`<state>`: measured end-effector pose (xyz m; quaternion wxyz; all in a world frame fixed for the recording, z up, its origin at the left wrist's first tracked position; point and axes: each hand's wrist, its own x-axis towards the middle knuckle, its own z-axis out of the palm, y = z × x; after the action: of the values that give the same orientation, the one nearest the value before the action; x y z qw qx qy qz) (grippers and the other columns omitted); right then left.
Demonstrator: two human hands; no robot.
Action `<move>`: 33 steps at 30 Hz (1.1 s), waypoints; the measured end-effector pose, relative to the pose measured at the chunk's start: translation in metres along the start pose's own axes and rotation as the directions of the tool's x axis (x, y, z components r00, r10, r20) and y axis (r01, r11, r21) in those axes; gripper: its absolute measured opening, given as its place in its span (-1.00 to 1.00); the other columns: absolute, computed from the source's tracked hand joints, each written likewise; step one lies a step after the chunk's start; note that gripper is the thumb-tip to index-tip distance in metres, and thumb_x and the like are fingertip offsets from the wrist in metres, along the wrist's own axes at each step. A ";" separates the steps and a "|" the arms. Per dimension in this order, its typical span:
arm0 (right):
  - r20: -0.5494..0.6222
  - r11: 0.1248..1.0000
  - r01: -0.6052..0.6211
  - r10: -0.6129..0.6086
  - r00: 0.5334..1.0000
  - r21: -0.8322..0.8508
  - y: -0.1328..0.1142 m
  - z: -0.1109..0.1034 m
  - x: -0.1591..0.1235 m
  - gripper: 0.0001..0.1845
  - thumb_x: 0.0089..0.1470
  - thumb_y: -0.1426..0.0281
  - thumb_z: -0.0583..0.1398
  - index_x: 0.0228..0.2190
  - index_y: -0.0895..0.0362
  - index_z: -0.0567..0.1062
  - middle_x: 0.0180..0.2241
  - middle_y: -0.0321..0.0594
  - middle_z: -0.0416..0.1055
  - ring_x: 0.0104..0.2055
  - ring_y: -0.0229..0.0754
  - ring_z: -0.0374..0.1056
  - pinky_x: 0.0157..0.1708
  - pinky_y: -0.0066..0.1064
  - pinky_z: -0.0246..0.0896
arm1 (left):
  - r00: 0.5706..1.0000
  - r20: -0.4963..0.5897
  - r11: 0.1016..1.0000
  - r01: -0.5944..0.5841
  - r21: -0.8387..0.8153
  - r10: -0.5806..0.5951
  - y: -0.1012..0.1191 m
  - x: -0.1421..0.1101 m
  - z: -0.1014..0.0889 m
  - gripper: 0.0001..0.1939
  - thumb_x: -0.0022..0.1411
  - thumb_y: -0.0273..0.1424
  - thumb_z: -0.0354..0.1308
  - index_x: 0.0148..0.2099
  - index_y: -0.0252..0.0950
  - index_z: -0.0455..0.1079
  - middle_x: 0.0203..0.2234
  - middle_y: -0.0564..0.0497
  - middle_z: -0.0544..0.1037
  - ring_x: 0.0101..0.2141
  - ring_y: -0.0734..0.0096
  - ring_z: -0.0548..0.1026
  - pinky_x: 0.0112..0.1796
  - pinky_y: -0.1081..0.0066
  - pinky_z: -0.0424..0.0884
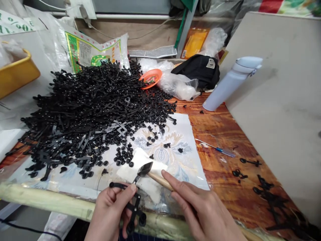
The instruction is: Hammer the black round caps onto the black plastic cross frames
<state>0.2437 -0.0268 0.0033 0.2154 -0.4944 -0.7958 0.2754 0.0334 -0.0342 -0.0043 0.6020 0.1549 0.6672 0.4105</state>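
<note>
Head view: at lower centre, the left hand (111, 214) is pinching a black moulded cross-shaped plastic piece (135, 209) between thumb and forefinger. The right hand (200, 209) is holding a small wooden-handled tool with a black spade-shaped metal blade (160, 180), its fingers lying close together along the handle, the blade just above the cross-shaped piece. Progress as seen: small black round-headed plastic pieces (122, 155) are lying separately on a white patterned sheet (175, 147), while a large heap of black branched plastic parts (85, 107) is occupying the upper left. Containers: a round orange dish (150, 78) is holding a few dark bits; the contents of a yellow plastic tray (17, 72) at far left cannot be seen.
</note>
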 end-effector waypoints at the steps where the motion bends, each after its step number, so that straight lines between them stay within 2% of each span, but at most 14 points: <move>1: -0.010 1.000 0.010 -0.010 1.000 -0.021 -0.001 -0.002 -0.001 -0.48 0.26 0.43 -0.03 0.23 -0.06 0.16 -0.18 -0.19 0.54 -0.37 -0.18 0.50 -0.38 -0.40 0.43 | 1.000 0.005 1.000 0.002 -0.004 -0.002 0.000 0.000 0.000 -0.62 -0.19 -0.13 0.40 -0.59 -0.35 0.41 -0.88 0.17 0.27 -0.85 0.56 0.29 -0.87 0.68 0.06; 5: -0.182 0.998 0.059 -0.065 0.981 -0.037 -0.007 -0.008 -0.001 -0.44 0.23 0.45 0.01 0.23 -0.09 0.15 -0.04 -0.20 0.48 -0.22 -0.15 0.50 -0.34 -0.46 0.44 | 0.999 0.032 1.000 -0.003 -0.020 0.003 0.000 0.000 0.000 -0.62 -0.18 -0.13 0.39 -0.59 -0.35 0.41 -0.87 0.16 0.28 -0.85 0.57 0.28 -0.87 0.69 0.06; 7: -0.209 0.996 0.081 -0.089 0.974 -0.043 -0.008 -0.006 -0.001 -0.42 0.22 0.48 0.01 0.23 -0.08 0.15 -0.03 -0.18 0.47 -0.24 -0.15 0.51 -0.33 -0.47 0.44 | 0.999 0.035 1.000 0.000 -0.015 0.001 0.000 0.000 -0.001 -0.63 -0.16 -0.14 0.38 -0.59 -0.35 0.41 -0.88 0.14 0.29 -0.85 0.56 0.30 -0.87 0.70 0.06; 10: -0.077 0.993 0.072 -0.080 0.994 -0.095 -0.004 0.000 -0.001 -0.47 0.24 0.46 -0.02 0.22 -0.01 0.20 -0.20 -0.14 0.55 -0.43 -0.16 0.51 -0.46 -0.44 0.45 | 0.999 0.038 1.000 0.017 -0.014 -0.017 -0.001 0.001 -0.002 -0.62 -0.14 -0.16 0.38 -0.62 -0.35 0.38 -0.89 0.13 0.29 -0.86 0.54 0.31 -0.88 0.69 0.06; 12: -0.001 0.991 0.048 -0.048 0.999 -0.121 -0.003 -0.001 -0.002 -0.49 0.25 0.42 -0.03 0.21 -0.01 0.22 -0.28 -0.16 0.57 -0.47 -0.15 0.51 -0.51 -0.44 0.44 | 0.999 0.040 1.000 0.020 -0.024 -0.019 -0.001 0.002 -0.002 -0.62 -0.14 -0.16 0.38 -0.61 -0.36 0.38 -0.89 0.14 0.29 -0.86 0.54 0.31 -0.88 0.69 0.06; 14: -0.014 0.994 0.022 -0.024 1.000 -0.110 -0.004 -0.004 -0.004 -0.48 0.26 0.40 -0.02 0.23 -0.04 0.18 -0.20 -0.17 0.55 -0.37 -0.15 0.52 -0.46 -0.45 0.45 | 0.999 0.046 0.999 0.021 -0.035 -0.019 -0.001 0.002 -0.003 -0.62 -0.15 -0.16 0.39 -0.60 -0.36 0.39 -0.89 0.14 0.29 -0.85 0.54 0.32 -0.88 0.69 0.06; 17: -0.102 0.997 0.024 -0.031 0.994 -0.069 -0.005 -0.005 -0.005 -0.45 0.25 0.45 -0.02 0.25 -0.03 0.12 -0.05 -0.13 0.48 -0.23 -0.15 0.51 -0.33 -0.46 0.44 | 0.998 0.062 0.999 0.027 -0.036 -0.024 -0.001 0.002 -0.003 -0.63 -0.14 -0.16 0.39 -0.58 -0.36 0.41 -0.88 0.14 0.30 -0.84 0.53 0.33 -0.88 0.69 0.06; 19: -0.075 0.996 0.015 -0.022 0.997 -0.089 -0.003 -0.002 -0.004 -0.45 0.25 0.46 -0.04 0.25 0.00 0.14 -0.12 -0.10 0.51 -0.29 -0.15 0.52 -0.33 -0.42 0.45 | 0.998 0.061 0.999 0.033 -0.032 -0.031 -0.001 0.002 -0.003 -0.63 -0.13 -0.16 0.39 -0.59 -0.35 0.39 -0.88 0.14 0.30 -0.85 0.53 0.33 -0.88 0.69 0.06; 22: 0.025 0.987 -0.034 0.039 0.999 -0.157 -0.002 -0.002 0.001 -0.49 0.26 0.43 -0.05 0.22 0.01 0.20 -0.30 -0.15 0.57 -0.45 -0.15 0.51 -0.45 -0.41 0.45 | 0.997 0.062 0.998 0.045 -0.032 -0.043 -0.001 0.003 -0.004 -0.63 -0.13 -0.15 0.38 -0.58 -0.35 0.38 -0.89 0.14 0.30 -0.85 0.53 0.33 -0.88 0.69 0.05; 27: -0.049 0.995 0.035 -0.040 0.998 -0.092 -0.006 -0.007 0.003 -0.48 0.26 0.42 -0.03 0.24 -0.01 0.15 -0.10 -0.14 0.51 -0.30 -0.16 0.51 -0.36 -0.43 0.45 | 0.997 0.057 0.998 0.052 -0.024 -0.050 0.000 0.004 -0.003 -0.60 -0.15 -0.14 0.38 -0.62 -0.33 0.32 -0.90 0.16 0.29 -0.85 0.52 0.33 -0.89 0.69 0.05; 30: 0.006 0.997 0.001 -0.001 1.000 -0.080 -0.004 0.001 0.001 -0.49 0.27 0.42 -0.06 0.23 0.00 0.17 -0.19 -0.13 0.55 -0.41 -0.17 0.51 -0.42 -0.41 0.45 | 0.997 0.032 0.997 0.067 -0.031 -0.066 0.001 0.003 -0.001 -0.57 -0.17 -0.14 0.39 -0.65 -0.30 0.25 -0.90 0.18 0.29 -0.85 0.51 0.34 -0.88 0.69 0.04; 33: 0.015 0.998 -0.047 0.048 0.999 -0.036 -0.001 0.000 -0.001 -0.52 0.28 0.38 -0.05 0.21 -0.04 0.21 -0.16 -0.20 0.54 -0.32 -0.16 0.51 -0.37 -0.42 0.43 | 0.999 0.015 0.999 0.050 -0.006 -0.050 0.000 0.002 -0.001 -0.55 -0.17 -0.12 0.38 -0.64 -0.29 0.22 -0.89 0.18 0.28 -0.85 0.52 0.33 -0.87 0.68 0.01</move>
<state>0.2438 -0.0281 0.0043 0.1938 -0.5148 -0.7903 0.2700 0.0324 -0.0327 -0.0061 0.6174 0.1395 0.6651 0.3963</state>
